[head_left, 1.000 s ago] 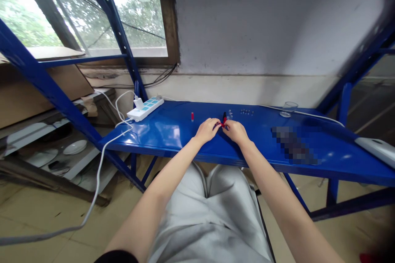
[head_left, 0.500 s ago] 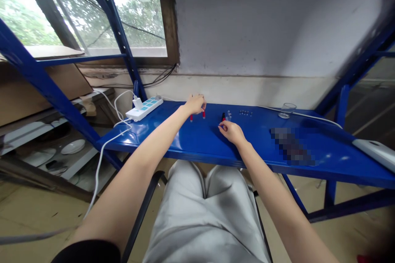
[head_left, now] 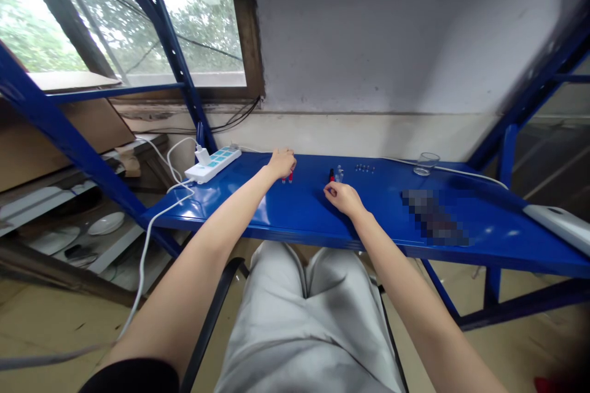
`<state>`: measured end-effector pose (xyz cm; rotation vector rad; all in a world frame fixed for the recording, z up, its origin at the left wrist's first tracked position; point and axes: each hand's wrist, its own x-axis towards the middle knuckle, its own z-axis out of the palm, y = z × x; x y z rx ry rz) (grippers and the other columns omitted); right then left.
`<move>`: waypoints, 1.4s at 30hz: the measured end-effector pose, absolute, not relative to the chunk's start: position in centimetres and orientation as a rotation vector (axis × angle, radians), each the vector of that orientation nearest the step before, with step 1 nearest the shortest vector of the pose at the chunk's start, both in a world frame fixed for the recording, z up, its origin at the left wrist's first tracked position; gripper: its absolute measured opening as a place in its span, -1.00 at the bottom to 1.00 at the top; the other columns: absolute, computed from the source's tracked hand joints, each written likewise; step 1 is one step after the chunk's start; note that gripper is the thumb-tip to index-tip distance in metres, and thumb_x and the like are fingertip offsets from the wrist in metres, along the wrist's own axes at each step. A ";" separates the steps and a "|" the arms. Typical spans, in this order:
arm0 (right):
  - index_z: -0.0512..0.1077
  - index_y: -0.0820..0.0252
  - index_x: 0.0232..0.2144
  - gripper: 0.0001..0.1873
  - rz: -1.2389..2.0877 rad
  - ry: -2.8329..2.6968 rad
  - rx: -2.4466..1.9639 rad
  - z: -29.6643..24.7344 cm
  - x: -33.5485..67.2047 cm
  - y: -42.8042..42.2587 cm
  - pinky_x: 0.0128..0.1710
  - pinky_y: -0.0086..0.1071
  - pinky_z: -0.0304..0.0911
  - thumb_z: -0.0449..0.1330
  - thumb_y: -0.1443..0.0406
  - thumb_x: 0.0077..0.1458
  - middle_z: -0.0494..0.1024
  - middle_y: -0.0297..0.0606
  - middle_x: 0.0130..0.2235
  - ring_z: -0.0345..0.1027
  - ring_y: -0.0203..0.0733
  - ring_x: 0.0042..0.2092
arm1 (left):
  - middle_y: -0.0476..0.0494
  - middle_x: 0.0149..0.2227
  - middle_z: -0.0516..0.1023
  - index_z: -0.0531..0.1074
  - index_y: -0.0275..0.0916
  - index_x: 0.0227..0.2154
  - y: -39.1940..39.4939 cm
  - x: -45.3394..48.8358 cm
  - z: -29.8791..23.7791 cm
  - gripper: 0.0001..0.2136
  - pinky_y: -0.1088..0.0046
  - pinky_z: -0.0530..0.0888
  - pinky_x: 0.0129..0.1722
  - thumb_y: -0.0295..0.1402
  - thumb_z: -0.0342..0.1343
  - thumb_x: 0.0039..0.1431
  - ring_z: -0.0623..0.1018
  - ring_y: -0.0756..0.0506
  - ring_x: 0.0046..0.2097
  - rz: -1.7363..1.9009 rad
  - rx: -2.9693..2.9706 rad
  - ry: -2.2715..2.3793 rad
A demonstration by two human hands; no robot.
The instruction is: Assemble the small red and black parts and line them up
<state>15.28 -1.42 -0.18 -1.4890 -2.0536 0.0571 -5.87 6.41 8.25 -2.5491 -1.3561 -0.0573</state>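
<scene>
My left hand [head_left: 282,164] is over the back left part of the blue table, fingers closed from above on a small red tube [head_left: 291,176] with a pale lower end. Another small red tube [head_left: 284,180], partly hidden by the fingers, stands close beside it. My right hand [head_left: 343,198] rests near the table's middle, thumb and fingertips pinched together; whatever may be between them is hidden. Just behind it stand a small black-and-red piece [head_left: 331,175] and some small clear pieces [head_left: 340,173]. Several tiny shiny pieces [head_left: 364,168] lie in rows farther right.
A white power strip [head_left: 212,164] with a plugged-in cable lies on the blue table [head_left: 295,215] at its left end. Toward the right are a clear glass [head_left: 426,163], a blurred-out dark object [head_left: 433,218] and a white device [head_left: 560,227]. A wall rises behind.
My left hand has moved slightly left and down, carrying the red tube beside the other one. My right hand has stayed almost in place with the same pinch.
</scene>
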 end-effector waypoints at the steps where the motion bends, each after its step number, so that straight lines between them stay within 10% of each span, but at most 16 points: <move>1: 0.39 0.14 -0.43 -0.84 0.054 -2.054 -1.490 -0.2 15.3 -1.4 -0.53 -0.48 -0.06 0.03 0.25 0.03 0.38 -0.35 -0.55 0.19 -0.33 -0.52 | -0.22 -0.13 0.40 0.49 -0.25 -0.42 6.5 -5.9 8.2 -0.87 0.15 0.17 -0.04 -0.51 0.05 0.01 0.28 -0.21 -0.02 -0.056 -2.544 -1.365; 42: 0.40 0.13 -0.42 -0.82 0.059 -2.038 -1.496 -0.3 15.5 -1.3 -0.52 -0.48 -0.03 0.02 0.24 0.03 0.39 -0.35 -0.54 0.23 -0.32 -0.50 | -0.21 -0.15 0.42 0.48 -0.25 -0.45 6.7 -6.6 8.0 -0.92 0.11 0.15 -0.01 -0.44 0.08 0.01 0.29 -0.23 -0.01 -0.130 -2.561 -1.448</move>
